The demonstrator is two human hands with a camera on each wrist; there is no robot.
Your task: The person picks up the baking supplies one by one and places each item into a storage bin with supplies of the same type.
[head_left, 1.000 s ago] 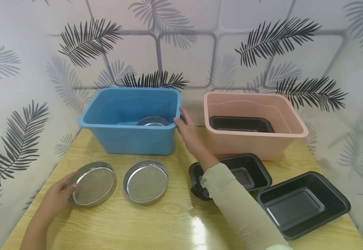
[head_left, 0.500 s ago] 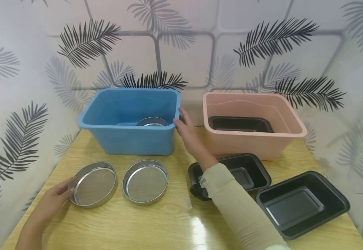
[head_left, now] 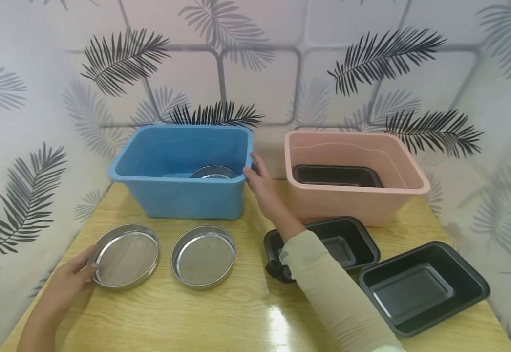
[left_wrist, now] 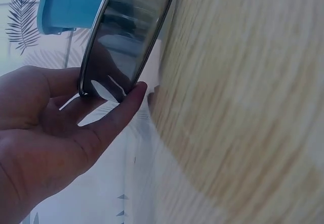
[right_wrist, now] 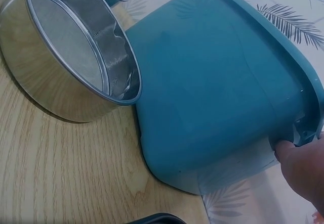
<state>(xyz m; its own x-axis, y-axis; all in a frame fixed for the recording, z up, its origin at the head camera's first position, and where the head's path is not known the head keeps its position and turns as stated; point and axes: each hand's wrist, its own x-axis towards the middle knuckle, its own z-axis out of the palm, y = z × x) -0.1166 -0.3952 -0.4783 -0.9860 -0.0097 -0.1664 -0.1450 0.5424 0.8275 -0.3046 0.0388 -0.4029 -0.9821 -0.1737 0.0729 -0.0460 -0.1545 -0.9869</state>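
Observation:
My left hand [head_left: 68, 278] pinches the left side of a round metal sieve [head_left: 125, 259] with a fine-mesh bottom, at the table's left. In the left wrist view the thumb lies against the lower edge of the sieve wall [left_wrist: 121, 42], and the other fingers are partly behind it. A second sieve [head_left: 203, 256] lies just to its right. At the back, my right hand [head_left: 264, 188] grips the right-end rim of a blue plastic tub [head_left: 185, 198]. The right wrist view shows the thumb beneath that rim. Inside the tub is another sieve [head_left: 213, 171], partly hidden by the front wall.
Right of the blue tub stands a pink tub [head_left: 348, 205] with a black loaf pan [head_left: 336, 175] inside. Two more black pans lie in front, one pan [head_left: 356, 242] partly under the right forearm, the other pan [head_left: 424, 288] farther right. A patterned wall backs the wooden table [head_left: 185, 318].
The left hand and the sieve it holds have shifted slightly left. The right hand has stayed on the blue tub's rim.

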